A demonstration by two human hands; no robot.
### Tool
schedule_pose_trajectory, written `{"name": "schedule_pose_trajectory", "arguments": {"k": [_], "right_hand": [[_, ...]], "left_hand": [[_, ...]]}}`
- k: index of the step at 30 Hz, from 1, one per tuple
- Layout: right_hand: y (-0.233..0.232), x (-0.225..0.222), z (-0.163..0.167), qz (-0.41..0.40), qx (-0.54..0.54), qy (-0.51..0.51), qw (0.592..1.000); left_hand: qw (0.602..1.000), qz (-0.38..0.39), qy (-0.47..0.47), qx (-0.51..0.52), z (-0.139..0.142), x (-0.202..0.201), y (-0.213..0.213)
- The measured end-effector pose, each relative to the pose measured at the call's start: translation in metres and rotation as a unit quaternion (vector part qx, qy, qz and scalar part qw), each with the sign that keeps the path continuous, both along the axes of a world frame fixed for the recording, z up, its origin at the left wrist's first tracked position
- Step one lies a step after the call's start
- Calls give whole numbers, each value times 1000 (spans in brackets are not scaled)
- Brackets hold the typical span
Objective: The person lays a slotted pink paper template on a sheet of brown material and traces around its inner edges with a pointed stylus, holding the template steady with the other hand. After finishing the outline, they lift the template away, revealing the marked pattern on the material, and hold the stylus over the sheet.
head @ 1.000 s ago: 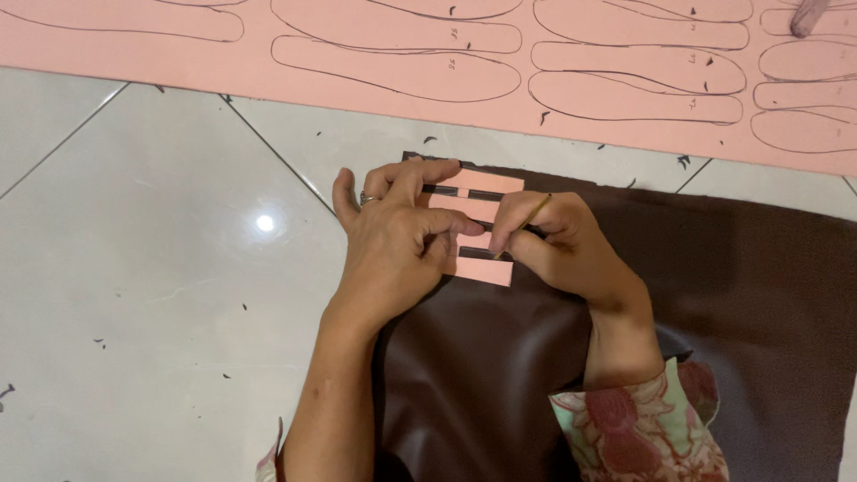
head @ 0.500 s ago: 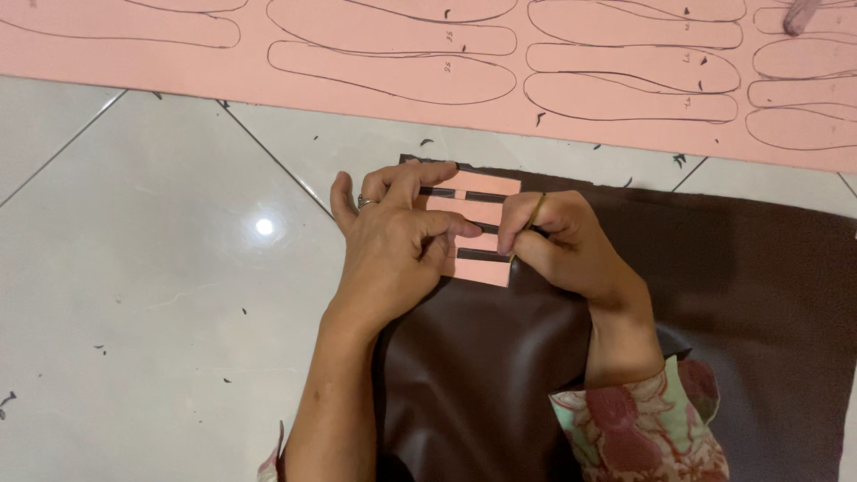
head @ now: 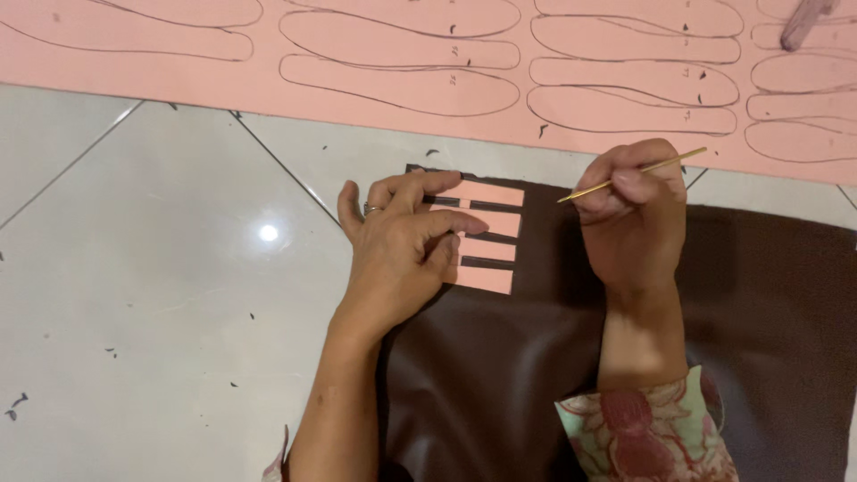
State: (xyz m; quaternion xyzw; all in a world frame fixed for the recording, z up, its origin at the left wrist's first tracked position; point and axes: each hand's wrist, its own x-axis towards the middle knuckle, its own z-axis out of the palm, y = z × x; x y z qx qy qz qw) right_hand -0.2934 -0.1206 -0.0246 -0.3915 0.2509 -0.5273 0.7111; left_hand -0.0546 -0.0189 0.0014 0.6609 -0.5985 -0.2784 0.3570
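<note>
— Which way is the stick point(head: 632, 174) pointing?

— It is lying nearly level, its long axis running from nine o'clock to three o'clock, the right end a little higher. The right hand point(head: 632, 223) is pinching it tight.

— What is it like?

— Thin, straight, golden.

— And the left hand point(head: 403, 252)?

— It is pressing flat, fingers spread, on a pink slotted card point(head: 486, 234) lying on smooth dark brown leather point(head: 500, 375). At twelve o'clock, a pink sheet point(head: 268, 89) with traced sole outlines is lying on glossy floor tiles point(head: 134, 295).
</note>
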Motion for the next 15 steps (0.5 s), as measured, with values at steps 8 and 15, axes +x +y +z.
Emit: {"name": "schedule_pose_trajectory", "arguments": {"k": [8,15], "right_hand": [[9,20,3,128,44,27,990],[13,34,-2,202,96,91,970]], "left_hand": [[1000,9,22,5,6,1,-2],[998,37,49,-13,-8,4,-1]]}}
